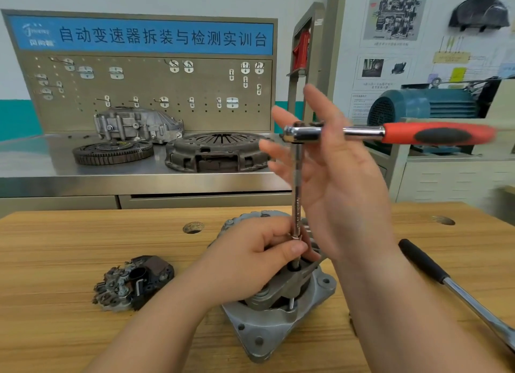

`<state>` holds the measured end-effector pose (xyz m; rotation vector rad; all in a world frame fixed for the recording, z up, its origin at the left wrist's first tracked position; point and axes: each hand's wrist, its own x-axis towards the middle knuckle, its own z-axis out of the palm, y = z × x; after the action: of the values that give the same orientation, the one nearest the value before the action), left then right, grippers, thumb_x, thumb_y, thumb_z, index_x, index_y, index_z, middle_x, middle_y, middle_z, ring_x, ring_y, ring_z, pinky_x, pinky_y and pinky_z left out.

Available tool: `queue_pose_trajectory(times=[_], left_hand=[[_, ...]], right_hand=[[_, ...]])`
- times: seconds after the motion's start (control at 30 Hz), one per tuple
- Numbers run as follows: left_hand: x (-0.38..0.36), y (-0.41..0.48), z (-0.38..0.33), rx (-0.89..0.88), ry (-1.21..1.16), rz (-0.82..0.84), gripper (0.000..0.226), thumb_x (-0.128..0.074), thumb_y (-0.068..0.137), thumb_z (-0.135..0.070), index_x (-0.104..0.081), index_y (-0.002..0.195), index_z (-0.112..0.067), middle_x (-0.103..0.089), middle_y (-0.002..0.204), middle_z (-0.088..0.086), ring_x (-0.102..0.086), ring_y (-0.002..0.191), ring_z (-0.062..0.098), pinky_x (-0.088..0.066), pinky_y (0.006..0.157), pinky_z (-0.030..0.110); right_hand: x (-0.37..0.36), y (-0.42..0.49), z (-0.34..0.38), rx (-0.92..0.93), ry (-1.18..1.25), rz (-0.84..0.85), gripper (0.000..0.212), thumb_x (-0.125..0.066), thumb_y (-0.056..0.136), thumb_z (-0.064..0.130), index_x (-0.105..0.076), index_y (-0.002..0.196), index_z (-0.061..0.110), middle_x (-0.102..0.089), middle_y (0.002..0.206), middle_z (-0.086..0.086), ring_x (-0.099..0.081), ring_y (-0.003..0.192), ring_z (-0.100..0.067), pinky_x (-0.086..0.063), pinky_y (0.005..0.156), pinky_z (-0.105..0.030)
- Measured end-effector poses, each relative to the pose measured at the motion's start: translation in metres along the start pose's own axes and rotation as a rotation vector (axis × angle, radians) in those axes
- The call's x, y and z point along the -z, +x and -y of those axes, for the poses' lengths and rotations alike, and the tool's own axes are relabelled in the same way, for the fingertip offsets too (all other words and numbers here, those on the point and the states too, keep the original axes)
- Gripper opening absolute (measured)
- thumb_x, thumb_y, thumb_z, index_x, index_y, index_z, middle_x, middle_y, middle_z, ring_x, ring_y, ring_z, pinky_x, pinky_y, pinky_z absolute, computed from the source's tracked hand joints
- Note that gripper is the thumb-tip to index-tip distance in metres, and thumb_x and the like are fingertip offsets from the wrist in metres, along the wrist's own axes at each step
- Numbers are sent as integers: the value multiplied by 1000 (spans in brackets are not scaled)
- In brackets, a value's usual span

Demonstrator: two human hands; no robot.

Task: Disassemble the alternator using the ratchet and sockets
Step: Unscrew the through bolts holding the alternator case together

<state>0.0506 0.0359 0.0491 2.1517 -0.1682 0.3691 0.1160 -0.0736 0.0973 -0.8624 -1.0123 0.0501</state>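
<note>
Grey cast-metal alternator [267, 333] sat on the wooden bench [83, 247], its dark rectifier and brush-holder block [133, 283] already off and lying near it. Left hand [245, 261] pinched the foot of the slim chrome extension bar [296, 191] where it met the housing; right hand [342, 183] was spread loose behind the red-handled ratchet [404, 133], gripping nothing. Housing bolts and splitting the case looked still to do

The near surface [83, 247] is matt wood with visible grain. The alternator [278, 325] is dull grey cast metal. The ratchet [390, 134] has glossy chrome metal and a red and black plastic grip. The far bench [41, 163] is smooth brushed steel.
</note>
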Motion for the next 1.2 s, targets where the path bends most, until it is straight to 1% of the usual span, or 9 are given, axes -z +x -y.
queue_pose_trajectory(times=[0.1, 0.3, 0.4, 0.5, 0.57, 0.8, 1.0, 1.1, 1.2], left_hand=[[-1, 0, -1, 55, -14, -23, 19, -56, 98, -18, -69, 97, -32, -74, 90, -22, -69, 92, 0, -54, 89, 36], [-2, -2, -2, -5, 27, -10, 19, -53, 99, -16, -65, 103, -31, -74, 90, -22, -69, 89, 2, -54, 87, 33], [-2, -3, -5, -16, 32, -11, 34, -52, 99, -7, -61, 84, -37, -66, 67, -29, -60, 68, -15, -43, 69, 4], [-4, 0, -3, 27, -28, -26, 32, -55, 97, -7, -69, 91, -35, -76, 88, -16, -69, 90, -2, -51, 88, 22], [-4, 0, -1, 34, -28, -37, 34, -56, 97, -10, -71, 90, -39, -75, 85, -18, -68, 88, -6, -51, 84, 15], [-4, -1, 1, -14, 15, -28, 21, -53, 99, -16, -64, 96, -33, -73, 84, -20, -64, 82, -7, -46, 78, 20], [-7, 0, 1, 11, -3, -82, 17, -60, 95, -12, -67, 91, -27, -72, 81, -29, -66, 83, -13, -49, 77, 8], [-7, 1, 2, -10, -21, -65, 12, -57, 96, -20, -67, 102, -24, -76, 95, -15, -69, 96, 0, -52, 93, 29], [-5, -1, 0, -20, 10, -27, 17, -52, 95, -24, -64, 100, -34, -73, 89, -22, -65, 88, -6, -47, 83, 20]], right_hand=[[1, -1, 0, 291, -466, 12, 24, -57, 95, 30, -56, 117, 41, -62, 121, 17, -56, 118, 2, -45, 101, -21], [0, 2, -3, -197, 225, 26, 50, -38, 88, 52, -57, 123, 22, -75, 107, 0, -73, 94, -21, -57, 87, -33], [1, 2, -3, -157, 187, 8, 41, -45, 90, 51, -63, 117, 26, -75, 107, -2, -72, 94, -19, -57, 82, -30], [1, 1, -4, 122, -114, -20, 19, -60, 90, 36, -69, 106, 41, -66, 125, 11, -60, 118, -11, -49, 100, -39], [-1, 0, -7, 209, -200, -19, 24, -61, 89, 29, -65, 110, 41, -64, 126, 20, -57, 123, -10, -46, 106, -38], [1, 2, -3, -130, 197, -47, 43, -42, 91, 47, -59, 120, 21, -74, 110, -2, -74, 90, -23, -57, 85, -32], [2, 1, -1, 283, -305, -6, 30, -58, 92, 24, -59, 120, 33, -63, 125, 11, -58, 121, -8, -46, 104, -30], [0, 3, 0, 99, -91, -24, 31, -47, 96, 26, -59, 124, 22, -62, 133, 0, -61, 119, -23, -51, 98, -34], [3, 4, -2, -136, 223, -29, 40, -40, 95, 45, -57, 121, 20, -72, 117, 0, -72, 99, -28, -57, 88, -33]])
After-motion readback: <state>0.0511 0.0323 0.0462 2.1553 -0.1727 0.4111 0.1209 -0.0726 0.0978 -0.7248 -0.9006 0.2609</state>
